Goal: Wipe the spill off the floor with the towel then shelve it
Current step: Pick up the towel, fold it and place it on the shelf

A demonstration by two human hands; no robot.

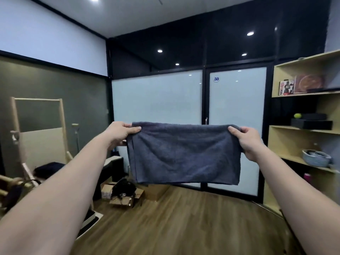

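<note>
While both arms are reaching out toward the middle of the frame, the left hand (120,134) is pinching the upper left corner of the grey towel (184,153), thumb lying on top of the folded edge and fingers curling behind the cloth. The right hand (247,141) is pinching the upper right corner the same way, its grip clamped on the fabric with the thumb pressing across the front. Between the two hands the towel is hanging in the air at the centre of the frame, folded over along its top edge, stretching nearly flat and sagging a little in the middle, its lower hem dangling well above the wooden floor (184,223).

Behind the towel, frosted glass doors (237,111) are filling the centre background, with a round "30" sticker (216,79) showing on the right panel. At the right edge a wooden shelf unit (301,128) is carrying books, a black box with a green ball (296,115) on it, and a woven basket (315,158). At the lower left, an open cardboard box (127,197) is sitting on the floor, near a pale wooden rack (16,126) leaning by the left wall.
</note>
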